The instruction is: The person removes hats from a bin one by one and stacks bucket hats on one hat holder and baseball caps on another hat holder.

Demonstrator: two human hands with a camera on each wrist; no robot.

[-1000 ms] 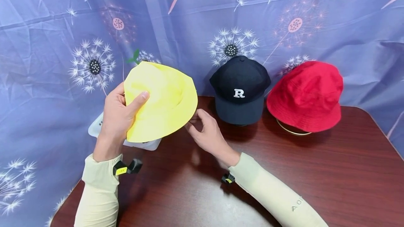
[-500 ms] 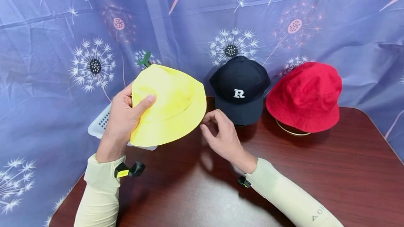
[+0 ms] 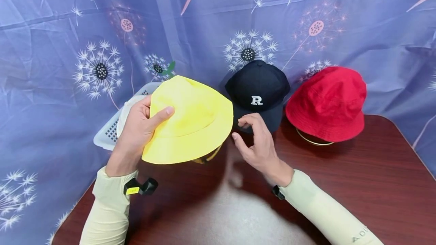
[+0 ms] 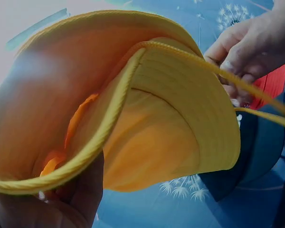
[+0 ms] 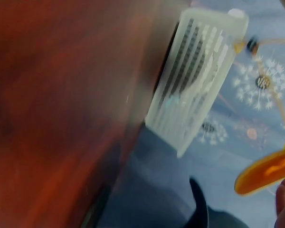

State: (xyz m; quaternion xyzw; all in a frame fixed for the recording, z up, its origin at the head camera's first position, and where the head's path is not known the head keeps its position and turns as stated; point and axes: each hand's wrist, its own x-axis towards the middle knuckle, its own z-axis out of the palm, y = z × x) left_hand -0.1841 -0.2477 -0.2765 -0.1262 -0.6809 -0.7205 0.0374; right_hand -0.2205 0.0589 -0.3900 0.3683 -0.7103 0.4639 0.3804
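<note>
Whitish basket (image 3: pixel 102 135), one, behind left hand (image 3: pixel 136 133); left hand gripping yellow hat (image 3: pixel 190 120), one, above table (image 3: pixel 184 207); right hand (image 3: pixel 262 148) just beside yellow hat, fingers loosely bent, thumb apart; dark cap (image 3: pixel 260 86), one; red hat (image 3: pixel 327 103), one.

Held hat (image 3: pixel 190 124) was above the table (image 3: pixel 374 169), left hand (image 3: pixel 137 129) at its left side, right hand (image 3: pixel 259 144) just right of its brim. Basket (image 3: pixel 106 135) sat behind held hat and left hand. Cap (image 3: pixel 257 86) stood behind right hand; second hat (image 3: pixel 328 105) was right of cap, on a stand (image 3: pixel 315 143). Curtain (image 3: pixel 197 29) hung behind all.
</note>
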